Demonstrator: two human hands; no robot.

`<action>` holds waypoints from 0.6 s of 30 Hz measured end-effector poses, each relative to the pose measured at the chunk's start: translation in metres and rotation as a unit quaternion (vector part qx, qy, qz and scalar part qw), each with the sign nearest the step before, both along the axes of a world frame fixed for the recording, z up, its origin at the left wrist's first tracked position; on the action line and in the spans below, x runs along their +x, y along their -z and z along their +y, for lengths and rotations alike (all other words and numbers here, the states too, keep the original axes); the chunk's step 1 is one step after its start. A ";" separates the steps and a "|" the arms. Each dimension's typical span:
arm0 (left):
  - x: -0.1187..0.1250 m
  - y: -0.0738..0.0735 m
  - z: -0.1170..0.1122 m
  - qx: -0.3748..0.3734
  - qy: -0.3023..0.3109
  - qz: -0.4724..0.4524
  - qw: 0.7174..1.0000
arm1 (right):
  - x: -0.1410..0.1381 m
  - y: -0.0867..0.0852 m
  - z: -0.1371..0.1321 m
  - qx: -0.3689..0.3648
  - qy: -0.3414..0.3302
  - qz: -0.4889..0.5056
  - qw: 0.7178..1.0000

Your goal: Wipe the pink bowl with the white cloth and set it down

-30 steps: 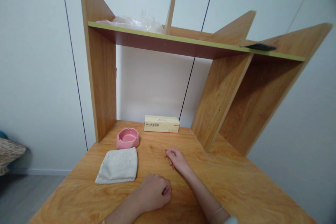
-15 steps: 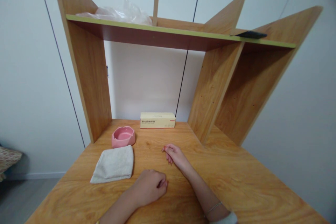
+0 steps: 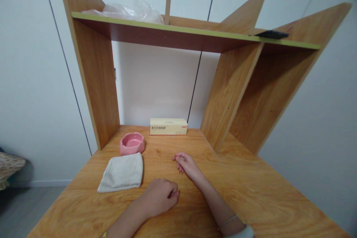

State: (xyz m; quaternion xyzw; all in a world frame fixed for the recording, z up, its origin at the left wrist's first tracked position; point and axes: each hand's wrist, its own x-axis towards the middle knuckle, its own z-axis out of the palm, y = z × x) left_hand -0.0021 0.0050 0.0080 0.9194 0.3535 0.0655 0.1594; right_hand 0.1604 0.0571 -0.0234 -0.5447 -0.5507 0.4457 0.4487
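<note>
My left hand (image 3: 161, 198) rests on the wooden desk (image 3: 251, 200) in a loose fist, nothing visible in it. Farther forward and to the right, my right hand (image 3: 186, 164) lies on its side with fingers curled in and thumb against the index finger. No object shows in it. Left of both hands is a folded pale grey cloth (image 3: 122, 174), the thing nearest my left hand. Just behind the cloth sits a pink faceted ashtray (image 3: 132, 144). A cream-coloured long box (image 3: 168, 127) with dark printed characters stands at the back of the desktop.
A wooden hutch rises from the desk, with side panels (image 3: 96, 89) and an upright divider (image 3: 231, 96). Its shelf (image 3: 181, 31) bears a clear plastic bag (image 3: 131, 12) and a flat dark item (image 3: 272, 34). Patterned fabric (image 3: 10, 165) shows at the far left.
The view has shifted slightly, so the shelf appears a little higher and farther right. Both hands and the things on the desk have stayed in place.
</note>
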 end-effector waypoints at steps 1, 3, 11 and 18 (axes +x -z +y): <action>0.000 -0.001 0.000 -0.002 0.001 0.000 1.000 | 0.000 0.000 0.000 0.000 0.000 0.001 1.000; 0.000 -0.001 0.000 -0.005 0.001 0.001 1.000 | 0.000 0.000 0.000 -0.001 -0.001 0.000 1.000; 0.000 0.000 0.000 -0.006 -0.001 0.003 1.000 | 0.002 -0.002 0.000 -0.007 -0.007 0.003 1.000; 0.000 -0.001 -0.001 -0.006 -0.006 0.001 1.000 | 0.003 -0.001 0.002 -0.009 -0.005 0.008 1.000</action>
